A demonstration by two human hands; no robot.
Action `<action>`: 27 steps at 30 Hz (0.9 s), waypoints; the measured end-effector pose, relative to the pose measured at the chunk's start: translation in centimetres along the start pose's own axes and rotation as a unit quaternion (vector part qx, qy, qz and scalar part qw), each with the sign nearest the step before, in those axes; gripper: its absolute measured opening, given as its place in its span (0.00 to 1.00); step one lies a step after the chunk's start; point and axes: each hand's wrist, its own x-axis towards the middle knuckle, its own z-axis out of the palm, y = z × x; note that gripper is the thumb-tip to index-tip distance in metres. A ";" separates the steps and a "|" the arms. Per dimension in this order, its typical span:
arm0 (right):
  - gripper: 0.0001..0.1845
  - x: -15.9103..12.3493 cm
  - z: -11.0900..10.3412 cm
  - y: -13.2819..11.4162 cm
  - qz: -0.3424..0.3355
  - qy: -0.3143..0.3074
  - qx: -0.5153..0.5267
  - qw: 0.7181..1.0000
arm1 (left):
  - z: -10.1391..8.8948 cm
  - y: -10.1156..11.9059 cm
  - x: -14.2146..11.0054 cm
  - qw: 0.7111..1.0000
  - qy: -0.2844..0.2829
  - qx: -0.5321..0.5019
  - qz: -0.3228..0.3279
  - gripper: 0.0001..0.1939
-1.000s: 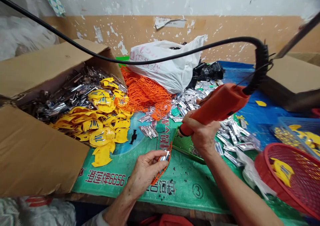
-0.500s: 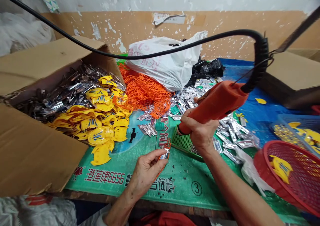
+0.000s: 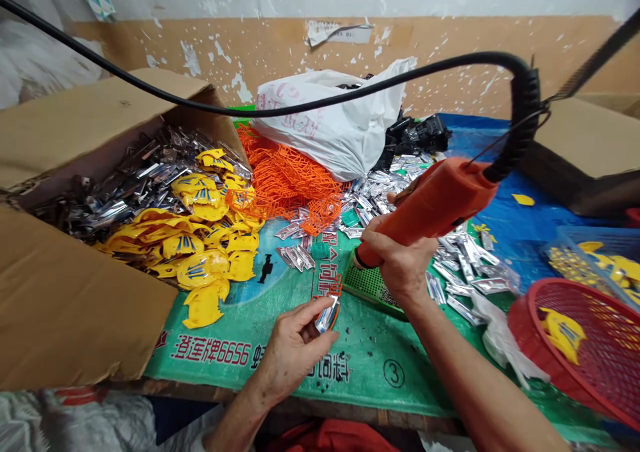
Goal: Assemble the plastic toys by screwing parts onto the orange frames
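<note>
My left hand [image 3: 293, 345] pinches a small silver plastic part [image 3: 327, 315] with an orange edge, low over the green printed sheet [image 3: 370, 385]. Wrapped round an orange electric screwdriver [image 3: 430, 205], my right hand [image 3: 405, 265] tilts it so that its tip points down and left. The tip end is over a green perforated tray [image 3: 367, 282] that holds small dark bits, probably screws. A thick black cable [image 3: 300, 111] runs from the tool's back end across the view. Part of the tray is hidden behind my right hand.
Left, a cardboard box [image 3: 85, 319] spills silver pieces and yellow shells [image 3: 200, 272]. Orange lattice parts [image 3: 295, 179] lie by a white plastic bag [image 3: 330, 122]. Silver parts [image 3: 463, 255] spread behind my right hand. A red basket [image 3: 525, 332] with a yellow shell stands at right, before a blue crate [image 3: 575, 235].
My left hand has turned the silver part slightly, and my thumb has shifted so more of its shiny face shows. The right hand and screwdriver stay almost still.
</note>
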 end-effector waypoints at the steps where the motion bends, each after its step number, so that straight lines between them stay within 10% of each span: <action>1: 0.07 0.0 0.0 0.0 0.001 0.002 0.000 1.000 | 0.0 0.0 0.0 1.000 -0.001 0.004 -0.001 0.20; 17: 0.09 0.0 0.3 0.1 -0.017 -0.010 -0.009 1.000 | 0.2 -1.4 -0.7 0.996 0.083 -0.009 -0.033 0.26; 27: 0.08 0.3 -0.1 0.2 0.012 -0.014 0.019 1.000 | -0.9 -1.2 -0.4 0.996 0.080 0.022 -0.036 0.10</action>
